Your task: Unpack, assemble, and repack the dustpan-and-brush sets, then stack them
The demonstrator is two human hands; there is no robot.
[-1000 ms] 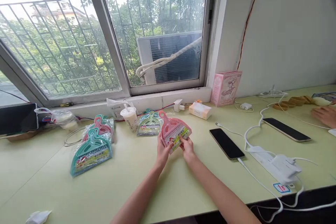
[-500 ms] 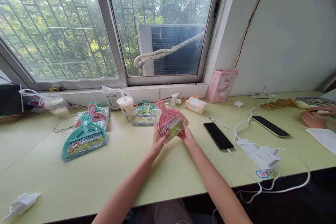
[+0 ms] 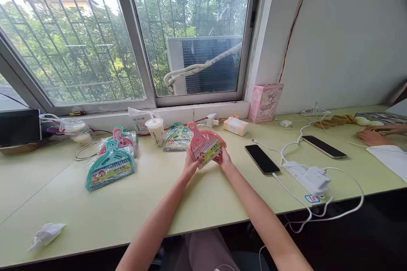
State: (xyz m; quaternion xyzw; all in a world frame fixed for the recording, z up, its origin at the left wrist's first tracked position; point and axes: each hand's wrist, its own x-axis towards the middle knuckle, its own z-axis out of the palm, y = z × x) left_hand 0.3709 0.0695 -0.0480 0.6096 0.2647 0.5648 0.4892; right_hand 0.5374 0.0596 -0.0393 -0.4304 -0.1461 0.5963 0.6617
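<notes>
A pink dustpan and brush set (image 3: 206,143) with a yellow-green label is held up over the table, its handle loop at the top left. My left hand (image 3: 191,161) grips its lower left side, the thumb on the label. My right hand (image 3: 224,156) closes on the right edge, with fingers partly hidden behind the set. Just behind it lies a wrapped green set (image 3: 178,139). To the left, a wrapped teal dustpan set (image 3: 111,166) rests in front of a wrapped pink one (image 3: 126,139).
A lidded drink cup (image 3: 155,131) stands near the window. Tissues (image 3: 235,126), a pink box (image 3: 266,102), a phone (image 3: 262,159) and a power strip (image 3: 300,176) with white cables sit to the right. Another person's hand (image 3: 375,136) is at far right. Crumpled tissue (image 3: 47,234) lies front left.
The camera view has tilted up and shifted slightly, so the table things sit differently in frame. Both hands keep hold of the pink set, almost unchanged.
</notes>
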